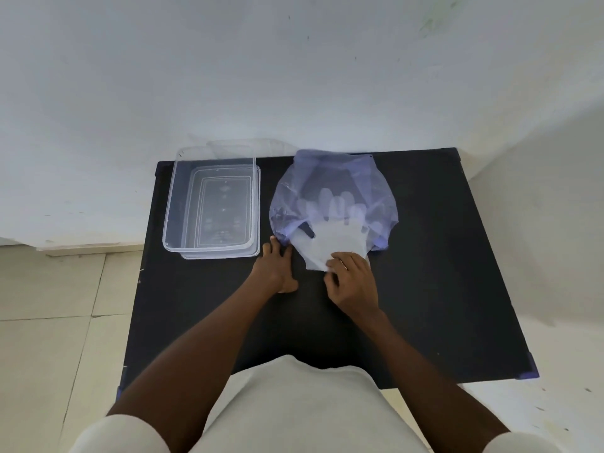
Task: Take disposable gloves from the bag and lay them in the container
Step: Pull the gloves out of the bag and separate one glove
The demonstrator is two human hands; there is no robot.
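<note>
**Translucent glove partly out of the bag mouth, right hand pinching its cuff**

Black table [425, 256] fills the middle of my head view, set against a white wall [294, 76]. I note the following positions.

1. Container [176, 204]: clear plastic, rectangular, open at the top, on the far left part of the table. It sits on what looks like its own clear lid [258, 210], whose rim shows past its right and near sides. I see no gloves inside it.

2. Bag [330, 181]: thin, bluish, translucent plastic, lying flat to the right of the container, mouth toward me. Finger shapes of gloves show through its film.

3. Glove [330, 246]: whitish and translucent. Its cuff end lies outside the bag mouth on the table; its fingers are inside the bag.

4. Left hand [277, 269]: palm down on the table, fingertips pressed on the left corner of the bag mouth. The fingers lie flat and are not closed around anything.

5. Right hand [353, 279]: thumb and fingers are pinched together on the near edge of the glove cuff. A ring [343, 265] shows on one finger.

Both forearms are bare. Pale clothing covers the torso at the bottom of the view.
</note>
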